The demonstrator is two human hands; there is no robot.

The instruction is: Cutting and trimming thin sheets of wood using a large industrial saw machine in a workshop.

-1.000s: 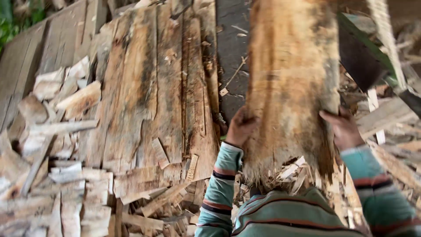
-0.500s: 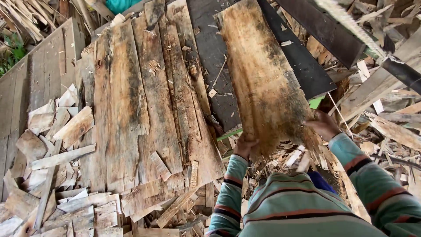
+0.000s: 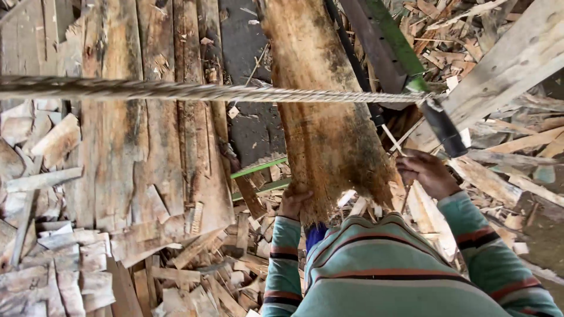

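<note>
I hold a long, rough wooden plank (image 3: 326, 111) by its splintered near end, and it slopes away from me toward the top of the view. My left hand (image 3: 294, 201) grips its lower left edge. My right hand (image 3: 424, 171) grips its right edge. My striped long-sleeved top fills the bottom of the view. A twisted rope (image 3: 194, 91) stretches across in front of the plank from left to right.
Weathered planks (image 3: 147, 135) lie side by side on the left, with piles of broken wood scraps (image 3: 53, 235) around them. A dark beam with a green stripe (image 3: 393, 53) and pale timbers (image 3: 505, 64) cross on the right. Green bars (image 3: 258, 170) lie under the plank.
The held plank has swung further left and closer to me. The view has tipped down, so the rope now crosses the frame. Both hands stay on the plank's near end.
</note>
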